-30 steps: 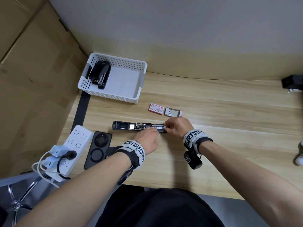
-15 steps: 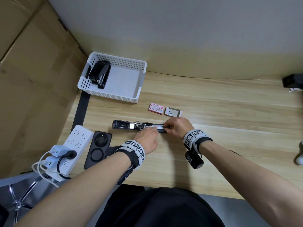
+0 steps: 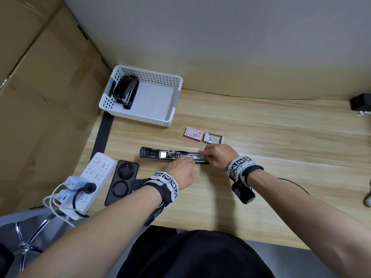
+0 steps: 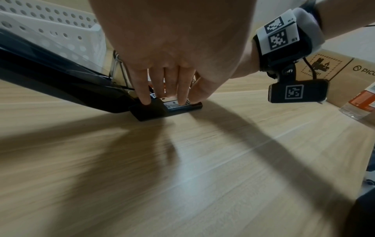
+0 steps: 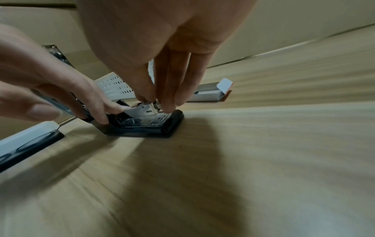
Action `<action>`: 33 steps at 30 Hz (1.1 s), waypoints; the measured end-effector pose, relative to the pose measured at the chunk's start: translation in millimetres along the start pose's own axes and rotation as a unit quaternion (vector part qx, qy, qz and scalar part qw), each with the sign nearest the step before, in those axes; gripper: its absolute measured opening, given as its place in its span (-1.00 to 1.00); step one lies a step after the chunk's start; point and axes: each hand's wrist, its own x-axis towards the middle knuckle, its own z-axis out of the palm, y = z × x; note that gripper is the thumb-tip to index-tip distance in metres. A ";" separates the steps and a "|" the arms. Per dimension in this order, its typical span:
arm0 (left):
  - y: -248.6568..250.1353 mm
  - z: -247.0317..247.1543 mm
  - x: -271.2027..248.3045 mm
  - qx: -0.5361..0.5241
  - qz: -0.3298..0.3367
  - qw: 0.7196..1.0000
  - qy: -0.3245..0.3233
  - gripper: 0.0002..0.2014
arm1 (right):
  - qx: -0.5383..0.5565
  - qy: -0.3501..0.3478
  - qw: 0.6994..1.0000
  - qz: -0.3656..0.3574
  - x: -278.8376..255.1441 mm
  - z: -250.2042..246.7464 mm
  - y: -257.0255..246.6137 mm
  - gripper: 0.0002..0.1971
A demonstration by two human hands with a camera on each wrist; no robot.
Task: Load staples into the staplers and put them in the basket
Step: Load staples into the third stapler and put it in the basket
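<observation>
A black stapler (image 3: 154,155) lies folded open flat on the wooden table, its metal magazine facing up. My left hand (image 3: 190,161) grips the magazine and base from the near side (image 4: 162,99), thumb and fingers either side (image 5: 97,112). My right hand (image 3: 202,156) pinches a silver staple strip (image 3: 195,157) at the front end of the magazine (image 5: 156,102). A second black stapler (image 3: 125,91) lies closed in the left of the white perforated basket (image 3: 176,93) at the back left.
A red staple box (image 3: 192,134) and its open inner tray (image 3: 213,137) lie just behind the hands. A white power strip (image 3: 96,173) and a black double-ring pad (image 3: 121,181) sit at the near left. Cardboard walls stand left; a black object (image 3: 361,103) sits far right.
</observation>
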 end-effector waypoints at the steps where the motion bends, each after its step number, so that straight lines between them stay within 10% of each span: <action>1: 0.7 -0.4 0.1 0.000 -0.001 1.000 -0.001 -0.64 | -0.014 -0.008 1.000 -0.010 1.3 -1.4 0.5 -0.72; 26: 5.4 2.3 -2.4 -0.051 -0.050 0.997 0.011 -0.64 | -0.038 -0.150 0.985 -0.079 29.9 -23.4 10.1 -0.93; 33: 4.2 7.0 1.6 -0.071 -0.068 0.995 0.018 -0.63 | 0.116 -0.021 0.992 -0.034 16.0 -18.6 15.3 -0.85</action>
